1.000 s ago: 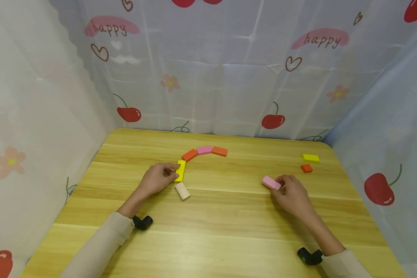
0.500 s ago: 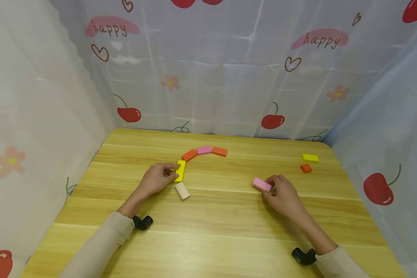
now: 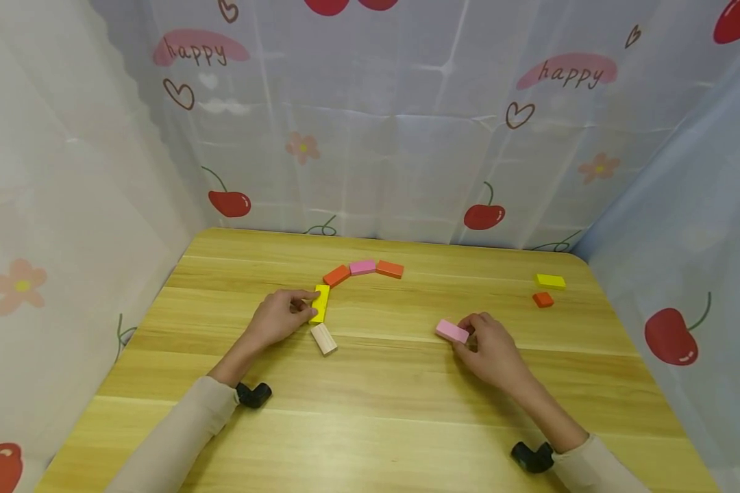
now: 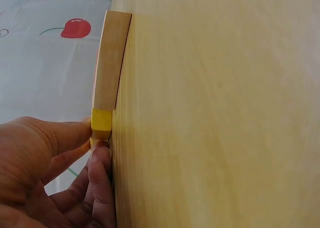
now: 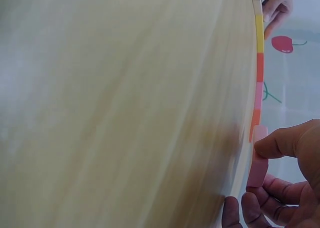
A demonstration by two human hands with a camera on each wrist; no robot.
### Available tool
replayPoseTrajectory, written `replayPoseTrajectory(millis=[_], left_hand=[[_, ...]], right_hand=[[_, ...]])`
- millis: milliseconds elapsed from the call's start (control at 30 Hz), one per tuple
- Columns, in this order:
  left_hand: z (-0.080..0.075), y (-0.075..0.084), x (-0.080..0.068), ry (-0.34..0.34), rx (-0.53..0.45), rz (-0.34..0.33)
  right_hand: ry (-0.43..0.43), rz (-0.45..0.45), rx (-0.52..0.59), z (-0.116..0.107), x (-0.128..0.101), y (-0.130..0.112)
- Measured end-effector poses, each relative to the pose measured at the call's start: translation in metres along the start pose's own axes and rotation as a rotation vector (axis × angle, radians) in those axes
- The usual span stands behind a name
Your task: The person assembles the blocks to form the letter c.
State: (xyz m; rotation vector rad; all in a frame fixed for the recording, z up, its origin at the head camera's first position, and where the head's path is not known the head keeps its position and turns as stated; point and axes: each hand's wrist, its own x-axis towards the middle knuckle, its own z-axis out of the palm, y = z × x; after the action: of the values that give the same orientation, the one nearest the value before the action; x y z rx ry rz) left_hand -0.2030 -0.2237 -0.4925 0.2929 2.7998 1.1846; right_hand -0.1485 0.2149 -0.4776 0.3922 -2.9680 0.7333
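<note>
Right hand [image 3: 492, 348] is pinching a pink block [image 3: 452, 331] between thumb and fingertips, right of centre in the head view, block lying flat on the wooden table [image 3: 382, 411]. The block's long axis is running from upper left to lower right of the frame, and the hand is gripping its right-hand end, so the free end is pointing left toward the arc of blocks. That arc is sitting up and to the left of the pink block, well apart from it: orange block [image 3: 390, 269], a second pink block [image 3: 362, 266], another orange block [image 3: 336, 275], yellow block [image 3: 321, 302], then a plain wood block [image 3: 323, 338] at the lower end. The nearest open end of the arc to the right hand is the orange block at the upper right. Left hand [image 3: 277, 318] is sitting at centre left, fingers curled, thumb and fingertips pinching the yellow block; the left wrist view is showing the same pinch on the yellow block's end [image 4: 100, 122]. Loose pieces at the right edge: a yellow block [image 3: 551, 281] and a small orange block [image 3: 543, 299], nearer the right hand than the left, neither being touched.
</note>
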Motion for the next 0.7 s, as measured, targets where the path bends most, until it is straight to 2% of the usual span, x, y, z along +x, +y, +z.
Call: replayPoseTrajectory(millis=[700], left_hand=[[0.001,-0.002,0.000,0.006,0.008,0.017]], right_hand=[[-0.020,-0.018,0.006,0.013,0.002,-0.019]])
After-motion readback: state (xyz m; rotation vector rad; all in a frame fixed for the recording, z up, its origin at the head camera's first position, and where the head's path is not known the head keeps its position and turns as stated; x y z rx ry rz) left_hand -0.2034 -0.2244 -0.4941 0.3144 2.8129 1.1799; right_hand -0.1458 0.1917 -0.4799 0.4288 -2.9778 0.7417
